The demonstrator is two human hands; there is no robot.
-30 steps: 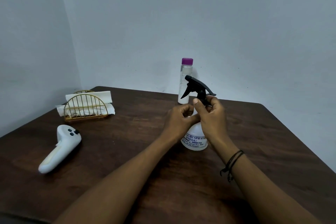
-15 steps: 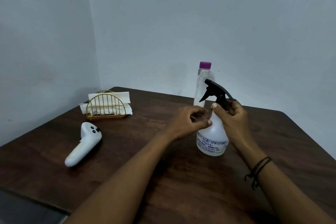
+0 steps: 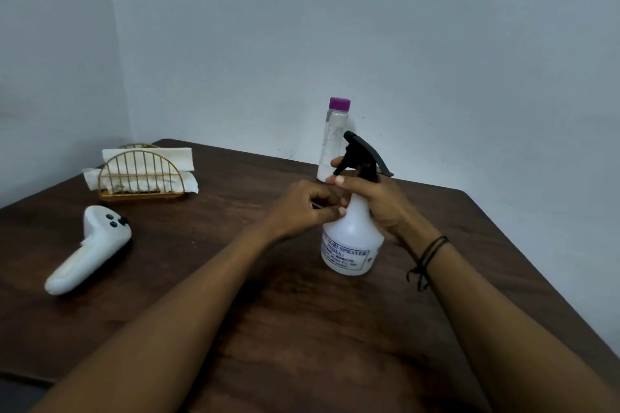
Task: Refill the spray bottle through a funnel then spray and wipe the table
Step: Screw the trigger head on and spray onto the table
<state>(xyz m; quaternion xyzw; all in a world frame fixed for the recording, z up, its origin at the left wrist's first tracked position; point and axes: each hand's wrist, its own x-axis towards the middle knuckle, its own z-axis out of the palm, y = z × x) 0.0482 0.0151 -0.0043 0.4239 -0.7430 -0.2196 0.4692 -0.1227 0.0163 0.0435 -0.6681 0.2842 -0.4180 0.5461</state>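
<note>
A white spray bottle with a black trigger head stands upright on the dark wooden table. My right hand wraps around its neck just under the trigger head, fingers curled to the front. My left hand sits at the left of the neck, fingers pinched against the bottle. Behind it stands a clear bottle with a purple cap, partly hidden by the trigger head. No funnel is visible.
A gold wire holder with white paper napkins stands at the table's back left. A white handheld controller lies on the left side. Walls close off the back and left; the table's right edge runs diagonally.
My view has shifted, so everything sits a little further right in frame. My right hand has gone from pinching the collar to wrapping the neck; my left hand stays at the neck.
</note>
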